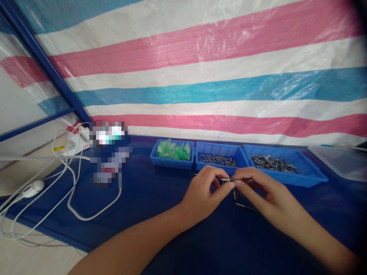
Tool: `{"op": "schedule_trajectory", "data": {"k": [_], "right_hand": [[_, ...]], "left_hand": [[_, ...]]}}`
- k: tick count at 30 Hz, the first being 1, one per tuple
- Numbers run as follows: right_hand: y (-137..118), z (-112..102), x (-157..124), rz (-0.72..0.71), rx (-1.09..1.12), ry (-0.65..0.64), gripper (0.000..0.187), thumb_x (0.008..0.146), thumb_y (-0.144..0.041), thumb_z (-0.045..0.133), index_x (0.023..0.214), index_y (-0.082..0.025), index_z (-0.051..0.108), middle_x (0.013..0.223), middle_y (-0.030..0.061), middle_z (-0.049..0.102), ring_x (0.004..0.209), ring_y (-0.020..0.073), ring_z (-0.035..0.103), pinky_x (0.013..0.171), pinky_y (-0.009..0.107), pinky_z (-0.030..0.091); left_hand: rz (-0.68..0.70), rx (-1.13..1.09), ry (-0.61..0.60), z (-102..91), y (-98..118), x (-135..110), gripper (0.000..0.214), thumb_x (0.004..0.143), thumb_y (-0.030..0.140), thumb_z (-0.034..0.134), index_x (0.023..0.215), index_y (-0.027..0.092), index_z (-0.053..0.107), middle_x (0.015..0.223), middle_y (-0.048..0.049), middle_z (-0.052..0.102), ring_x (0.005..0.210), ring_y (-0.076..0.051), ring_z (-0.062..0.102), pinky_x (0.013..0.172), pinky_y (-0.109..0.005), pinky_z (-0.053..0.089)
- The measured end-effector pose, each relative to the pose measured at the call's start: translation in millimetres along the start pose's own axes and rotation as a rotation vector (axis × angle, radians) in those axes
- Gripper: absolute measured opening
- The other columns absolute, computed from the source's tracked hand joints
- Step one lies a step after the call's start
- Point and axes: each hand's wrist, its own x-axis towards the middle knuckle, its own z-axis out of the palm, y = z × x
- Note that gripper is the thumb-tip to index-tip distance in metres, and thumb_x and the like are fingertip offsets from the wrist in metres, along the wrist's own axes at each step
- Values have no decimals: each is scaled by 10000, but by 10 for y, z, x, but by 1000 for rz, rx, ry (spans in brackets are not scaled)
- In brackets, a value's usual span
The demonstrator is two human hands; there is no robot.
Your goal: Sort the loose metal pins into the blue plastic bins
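Note:
My left hand (204, 190) and my right hand (268, 193) meet fingertip to fingertip just in front of the blue bins. Both pinch a thin, shiny metal pin (226, 179) lying sideways between them; its exact kind is too small to make out. Below the fingers, a few more slim metal pieces (235, 194) show on the dark blue table, partly hidden by my right hand. Behind my hands, the middle bin (200, 162) holds many thin metal pins (218, 159). The right bin (311, 176) contains a heap of short metal pieces (272, 163).
A smaller blue bin (172, 163) with green plastic pieces (173, 149) stands at the left of the row. White cables (86, 218) loop over the table's left side. A translucent plastic container (338, 160) lies at the right. Striped sheeting (200, 91) hangs behind.

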Motion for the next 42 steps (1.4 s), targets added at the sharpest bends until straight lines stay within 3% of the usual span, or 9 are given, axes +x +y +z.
{"op": "schedule_trajectory", "data": {"k": [6,9,14,18,22,28,33,37,42], "right_hand": [[283,-293,122,181,-139,293,267,856,-468,529,926,-233,633,947,56,678,855,232,630,732,363,487],[479,-496,178,279,-426,388,251,829,-463,517,852,-239,627,828,76,660,740,266,620,682,421,468],[525,-582,199,168,-598,415,273,831,-495,429,910,-276,571,901,140,587,1007,385,548,836,526,426],[315,-418,164,74,-573,426,281,834,-458,458,991,-253,568,948,134,597,1012,355,560,825,485,457],[155,-244,122,-30,-538,378,285,834,-427,487,1002,-224,595,1018,103,613,966,284,589,840,427,477],[90,-133,82,-73,-457,323,268,851,-428,488,978,-232,619,1068,94,598,1033,271,569,909,432,447],[96,-95,62,48,-300,122,236,857,-433,516,845,-232,639,886,43,653,806,211,615,738,345,480],[56,-73,64,157,-16,-128,292,881,-466,500,865,-219,654,809,23,671,772,184,624,709,288,491],[61,-30,65,207,129,-166,331,854,-490,554,998,-214,668,911,38,697,856,198,645,735,283,510]], "left_hand": [[151,413,-239,-9,-76,-7,439,895,399,559,1281,203,487,1143,-80,596,1029,-216,546,901,-359,443],[240,617,-355,3,-107,-5,402,921,402,512,1302,273,509,1266,-75,543,1103,-243,493,862,-363,423],[290,698,-408,39,-158,-9,291,955,407,452,1151,302,638,1192,-27,594,1056,-209,491,809,-339,373],[288,684,-412,51,-152,-8,253,959,383,455,1067,305,670,1148,-2,617,1010,-190,504,796,-336,348],[324,726,-418,75,-111,-1,238,962,359,457,1102,332,647,1195,11,591,1030,-194,500,799,-348,336],[339,745,-437,138,-118,-16,220,964,300,465,1071,338,654,1185,28,593,1022,-190,500,781,-355,322],[304,696,-391,133,-108,-16,201,959,362,479,995,257,646,1138,9,634,1047,-192,521,809,-351,324],[163,515,-296,92,-95,29,243,986,328,420,1020,213,631,991,-13,700,909,-157,606,833,-324,363],[34,114,-173,59,-120,50,182,933,275,522,973,182,673,957,-25,718,870,-139,646,809,-247,456]]}}
